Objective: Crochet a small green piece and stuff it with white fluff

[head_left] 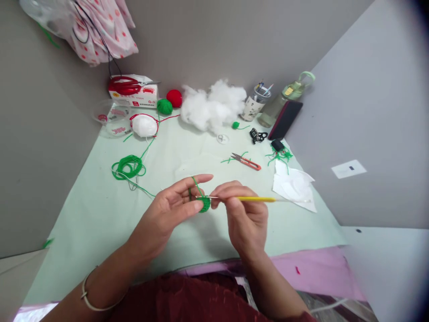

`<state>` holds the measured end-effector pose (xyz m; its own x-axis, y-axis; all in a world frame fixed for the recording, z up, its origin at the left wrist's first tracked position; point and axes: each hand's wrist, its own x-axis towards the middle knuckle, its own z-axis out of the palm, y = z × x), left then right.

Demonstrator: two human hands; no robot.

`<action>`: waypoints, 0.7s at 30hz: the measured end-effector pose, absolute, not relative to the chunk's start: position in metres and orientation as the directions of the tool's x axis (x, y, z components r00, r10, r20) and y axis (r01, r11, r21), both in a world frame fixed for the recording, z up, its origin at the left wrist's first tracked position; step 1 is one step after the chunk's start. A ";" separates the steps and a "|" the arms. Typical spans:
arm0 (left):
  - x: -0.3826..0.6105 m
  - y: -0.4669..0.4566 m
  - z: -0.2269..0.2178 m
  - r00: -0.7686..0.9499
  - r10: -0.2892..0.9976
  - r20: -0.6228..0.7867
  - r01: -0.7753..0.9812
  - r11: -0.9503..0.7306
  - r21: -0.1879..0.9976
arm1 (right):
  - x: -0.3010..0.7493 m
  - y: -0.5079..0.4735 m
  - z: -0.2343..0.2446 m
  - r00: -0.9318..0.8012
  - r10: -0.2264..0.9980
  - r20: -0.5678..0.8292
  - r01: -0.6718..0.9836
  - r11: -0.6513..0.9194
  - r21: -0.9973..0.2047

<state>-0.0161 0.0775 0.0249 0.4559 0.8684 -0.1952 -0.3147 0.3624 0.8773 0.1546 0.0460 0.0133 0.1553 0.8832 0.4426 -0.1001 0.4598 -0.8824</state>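
Note:
Between the thumb and fingers of my left hand (pixel 170 203) is a small round green crochet piece (pixel 204 204). Green yarn loops over my left index finger, which is stretched out, and runs down to the piece. My right hand (pixel 246 217) grips a crochet hook (pixel 256 199) with a yellow handle, its metal tip at the top edge of the piece. Whether the tip is inside a stitch is too small to tell. To the left of my hands lies a loose coil of green yarn (pixel 128 167), with strands trailing towards my left hand.
Orange thread snips (pixel 247 162) lie beyond my right hand, near yarn scraps. Behind them are white stuffing (pixel 211 105), a white yarn ball (pixel 144 125), a green ball (pixel 164 106) and a red ball (pixel 174 98). Red scissors (pixel 125 85) rest on a box; a phone (pixel 285 120) leans against a bottle (pixel 279 100).

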 end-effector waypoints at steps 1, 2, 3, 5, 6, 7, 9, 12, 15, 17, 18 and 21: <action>-0.015 0.077 0.023 0.448 0.874 -0.187 -0.286 0.338 0.897 | 0.154 0.047 0.012 0.141 0.880 0.454 -0.067 0.466 -0.882; -0.014 0.076 0.022 0.435 0.882 -0.178 -0.263 0.314 0.912 | 0.153 0.047 0.011 0.133 0.877 0.461 -0.036 0.470 -0.882; -0.013 0.076 0.021 0.422 0.891 -0.167 -0.251 0.292 0.923 | 0.152 0.048 0.011 0.131 0.877 0.462 -0.020 0.469 -0.883; -0.011 0.076 0.020 0.405 0.902 -0.147 -0.258 0.267 0.929 | 0.152 0.048 0.010 0.133 0.889 0.438 -0.053 0.448 -0.893; -0.010 0.076 0.020 0.404 0.904 -0.141 -0.272 0.267 0.925 | 0.152 0.048 0.010 0.137 0.898 0.418 -0.089 0.432 -0.898; -0.010 0.076 0.020 0.407 0.903 -0.140 -0.288 0.272 0.918 | 0.152 0.048 0.010 0.139 0.908 0.396 -0.129 0.413 -0.901; -0.009 0.076 0.021 0.421 0.895 -0.145 -0.308 0.291 0.906 | 0.153 0.048 0.009 0.139 0.924 0.356 -0.197 0.378 -0.905; -0.009 0.076 0.021 0.448 0.882 -0.149 -0.327 0.316 0.891 | 0.154 0.048 0.007 0.138 0.931 0.336 -0.233 0.361 -0.903; -0.011 0.076 0.021 0.478 0.864 -0.155 -0.360 0.354 0.863 | 0.154 0.050 0.006 0.138 0.933 0.333 -0.245 0.358 -0.901; -0.011 0.076 0.021 0.489 0.856 -0.167 -0.375 0.379 0.846 | 0.154 0.051 0.006 0.134 0.936 0.324 -0.252 0.349 -0.903; -0.011 0.076 0.021 0.491 0.854 -0.173 -0.377 0.388 0.841 | 0.153 0.051 0.007 0.137 0.936 0.325 -0.241 0.350 -0.905; -0.009 0.074 0.021 0.465 0.868 -0.174 -0.371 0.370 0.852 | 0.151 0.048 0.007 0.144 0.896 0.419 -0.001 0.424 -0.906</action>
